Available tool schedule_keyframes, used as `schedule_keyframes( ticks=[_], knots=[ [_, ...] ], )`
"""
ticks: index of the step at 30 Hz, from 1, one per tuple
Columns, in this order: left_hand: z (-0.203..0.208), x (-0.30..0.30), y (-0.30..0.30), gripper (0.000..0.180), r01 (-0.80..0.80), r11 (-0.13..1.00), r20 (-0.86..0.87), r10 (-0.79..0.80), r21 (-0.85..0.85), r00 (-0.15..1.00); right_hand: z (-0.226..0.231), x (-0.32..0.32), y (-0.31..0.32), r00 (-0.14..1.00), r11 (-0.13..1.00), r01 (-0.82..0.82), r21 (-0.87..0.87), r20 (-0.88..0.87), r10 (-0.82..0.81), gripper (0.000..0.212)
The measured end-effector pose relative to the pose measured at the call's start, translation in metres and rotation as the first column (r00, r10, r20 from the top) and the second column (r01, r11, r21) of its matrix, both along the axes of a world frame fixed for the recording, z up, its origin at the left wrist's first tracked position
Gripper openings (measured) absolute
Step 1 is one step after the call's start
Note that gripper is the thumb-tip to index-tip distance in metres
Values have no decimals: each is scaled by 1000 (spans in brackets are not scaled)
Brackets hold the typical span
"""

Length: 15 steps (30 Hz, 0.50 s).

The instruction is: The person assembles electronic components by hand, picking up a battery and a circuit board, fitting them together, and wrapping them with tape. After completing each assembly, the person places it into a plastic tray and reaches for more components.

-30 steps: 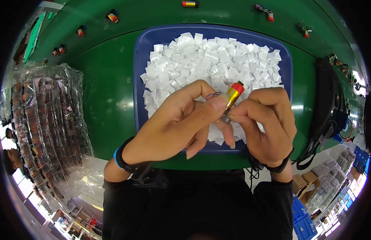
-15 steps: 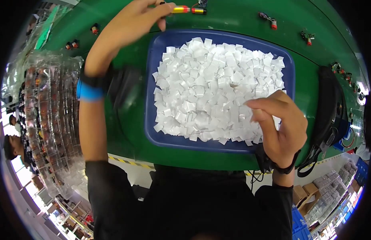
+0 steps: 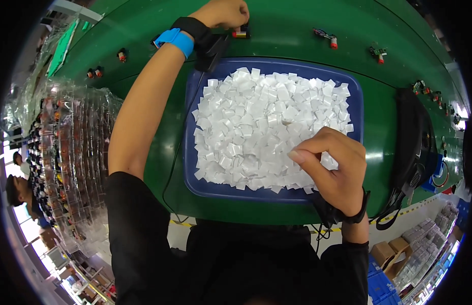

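My left hand [image 3: 228, 13] reaches to the far side of the table, its fingers curled down. Just below its fingertips lies a small red and yellow cylinder [image 3: 241, 35], like a battery, with dark parts beside it. What those fingers hold is hidden. My right hand [image 3: 335, 165] hovers over the near right part of a blue tray [image 3: 274, 62], thumb and index finger pinched together. Anything between them is too small to make out. The tray is full of small white square pieces [image 3: 266, 119], loosely heaped.
Small wired assemblies with red ends [image 3: 333, 42] lie along the green table [image 3: 292, 33]. Stacked clear plastic trays of parts [image 3: 75, 162] stand at the left. A black strapped pouch [image 3: 414, 137] lies at the right. A cable [image 3: 177, 147] runs down beside the tray.
My left hand has moved right, and the red and yellow cylinder it held no longer shows. My right hand stays pinched over the tray. The whole view has shifted slightly.
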<state>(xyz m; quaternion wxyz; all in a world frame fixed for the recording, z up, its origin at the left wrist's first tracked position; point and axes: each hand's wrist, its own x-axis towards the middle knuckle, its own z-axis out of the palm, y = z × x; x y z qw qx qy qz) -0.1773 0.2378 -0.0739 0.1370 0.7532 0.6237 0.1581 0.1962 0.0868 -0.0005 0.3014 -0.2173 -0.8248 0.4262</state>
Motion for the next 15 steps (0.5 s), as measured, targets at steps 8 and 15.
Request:
schedule_keyframes(
  ticks=[8, 15],
  knots=[
    [85, 129, -142, 37, -21, 926, 849, 355, -377, 391, 1, -8, -1, 993, 856, 100, -508, -7, -121, 21],
    [78, 180, -220, 39, -109, 935, 797, 346, -338, 495, 0, -4, -1, 989, 665, 140, -734, 65, -136, 17]
  ],
)
